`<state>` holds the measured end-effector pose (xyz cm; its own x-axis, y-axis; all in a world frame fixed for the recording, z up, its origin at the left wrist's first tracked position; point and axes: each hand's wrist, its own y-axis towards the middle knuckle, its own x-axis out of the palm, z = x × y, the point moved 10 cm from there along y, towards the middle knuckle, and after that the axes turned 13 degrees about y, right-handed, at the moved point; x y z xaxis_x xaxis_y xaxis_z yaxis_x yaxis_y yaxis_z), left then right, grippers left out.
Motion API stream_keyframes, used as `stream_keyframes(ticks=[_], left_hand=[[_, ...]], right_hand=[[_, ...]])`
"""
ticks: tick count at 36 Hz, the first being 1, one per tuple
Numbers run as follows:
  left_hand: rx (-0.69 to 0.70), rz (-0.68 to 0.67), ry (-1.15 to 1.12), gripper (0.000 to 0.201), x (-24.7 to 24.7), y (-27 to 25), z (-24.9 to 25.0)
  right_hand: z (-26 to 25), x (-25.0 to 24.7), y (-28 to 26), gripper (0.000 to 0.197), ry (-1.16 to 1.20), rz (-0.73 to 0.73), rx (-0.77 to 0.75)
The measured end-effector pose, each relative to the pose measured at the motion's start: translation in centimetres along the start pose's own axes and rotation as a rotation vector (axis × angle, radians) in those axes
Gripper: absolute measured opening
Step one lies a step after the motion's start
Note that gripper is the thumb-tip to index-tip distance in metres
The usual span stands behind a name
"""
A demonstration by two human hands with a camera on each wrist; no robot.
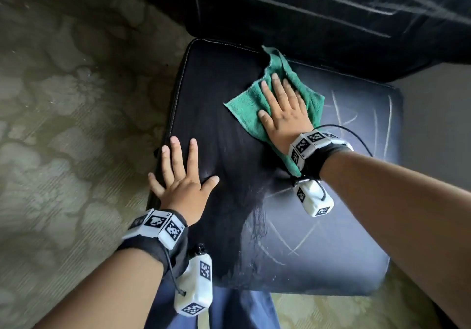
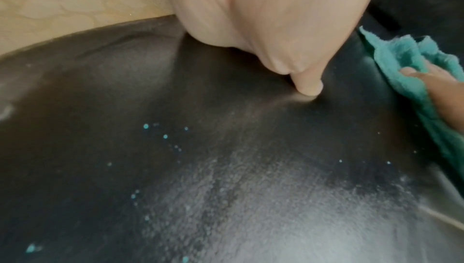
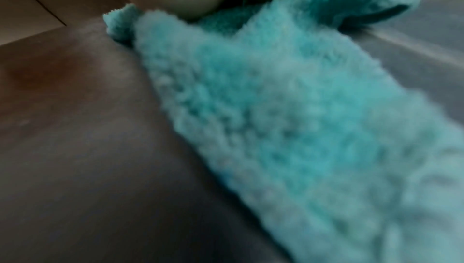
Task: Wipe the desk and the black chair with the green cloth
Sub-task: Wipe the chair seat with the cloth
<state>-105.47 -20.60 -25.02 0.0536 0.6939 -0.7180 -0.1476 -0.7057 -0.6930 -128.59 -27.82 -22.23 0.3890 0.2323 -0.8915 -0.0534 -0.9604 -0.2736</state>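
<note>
Pale green-beige patterned carpet point(image 1: 63, 124), cloud-like motifs, soft dim light, dark far corner

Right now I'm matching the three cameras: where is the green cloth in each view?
Head: green cloth upper centre, under the right hand.
Left wrist: green cloth at the right edge.
Right wrist: green cloth fills centre and right.
Shared landmark: the black chair seat beneath it.

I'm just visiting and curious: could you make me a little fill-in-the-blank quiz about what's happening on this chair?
1. The right hand presses flat on a cloth coloured ____.
2. The left hand lies flat on the black chair seat, holding ____.
3. The pale lines mark the seat on the ____ hand's side.
Missing words: green; nothing; right.
</note>
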Motion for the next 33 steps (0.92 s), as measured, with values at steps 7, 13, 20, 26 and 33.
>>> stream_keyframes(ticks=[7,13,20,26,33], left_hand=[[0.048,0.031,-0.057,0.083,-0.4,-0.4,0.1],[0.123,0.103,0.018,0.082,-1.4,-1.4,0.1],[0.279,0.056,0.308,0.073,0.5,-3.1,0.4],[0.256,0.001,0.334,0.072,1.3,-2.8,0.7],[0.29,-0.019,0.277,0.072,1.3,-2.8,0.9]], right_hand=[[-0.2,1.4,-3.4,0.061,0.044,-0.012,0.058],[-0.7,2.4,-5.6,0.063,0.054,-0.04,0.107],[-2.4,4.2,-8.1,0.069,0.029,-0.038,0.084],[-4.4,5.6,-11.0,0.067,0.041,-0.046,0.027],[-5.7,6.8,-13.5,0.066,0.033,-0.081,-0.003]])
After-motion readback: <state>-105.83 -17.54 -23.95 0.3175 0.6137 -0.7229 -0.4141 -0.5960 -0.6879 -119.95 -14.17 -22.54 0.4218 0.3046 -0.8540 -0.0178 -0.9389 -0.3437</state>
